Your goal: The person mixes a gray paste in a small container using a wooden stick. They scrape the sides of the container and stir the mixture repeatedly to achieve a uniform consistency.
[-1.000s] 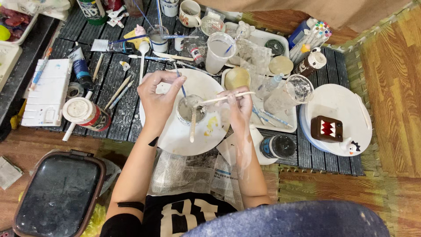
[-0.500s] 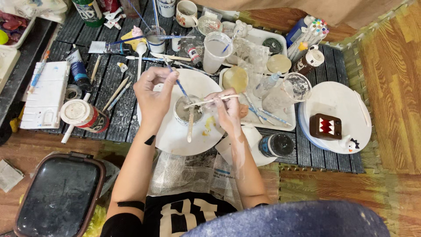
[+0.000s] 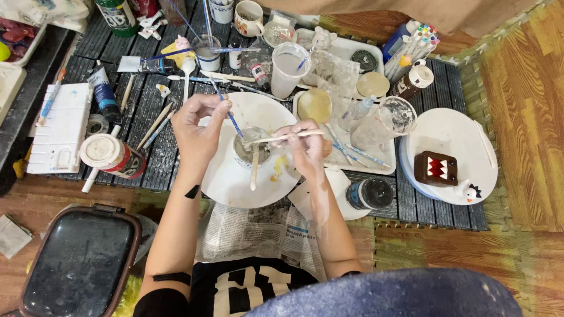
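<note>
My left hand (image 3: pixel 197 130) pinches a thin blue-handled paintbrush (image 3: pixel 230 116) whose tip points down into a small grey cup (image 3: pixel 249 152). That cup stands on a round white plate (image 3: pixel 229 176) smeared with yellow paint. My right hand (image 3: pixel 305 148) holds a pale wooden stick (image 3: pixel 282 138) lying level across the cup's rim. Another wooden stick (image 3: pixel 254 167) leans out of the cup toward me. Both hands hover over the plate, on either side of the cup.
Dark slatted mat (image 3: pixel 147 111) crowded with brushes, paint tubes and cups. White tray (image 3: pixel 376 158) with plastic cups at right. White plate (image 3: pixel 452 141) holding a brown toothed figure (image 3: pixel 436 168) and a small chicken figure. White model house (image 3: pixel 59 129) at left, dark lidded box (image 3: pixel 79 261) near left, newspaper (image 3: pixel 252 232) in front.
My left hand has lifted off the cup and drawn left and up, now pinching the blue brush. My right hand keeps the stick across the cup and shifted slightly.
</note>
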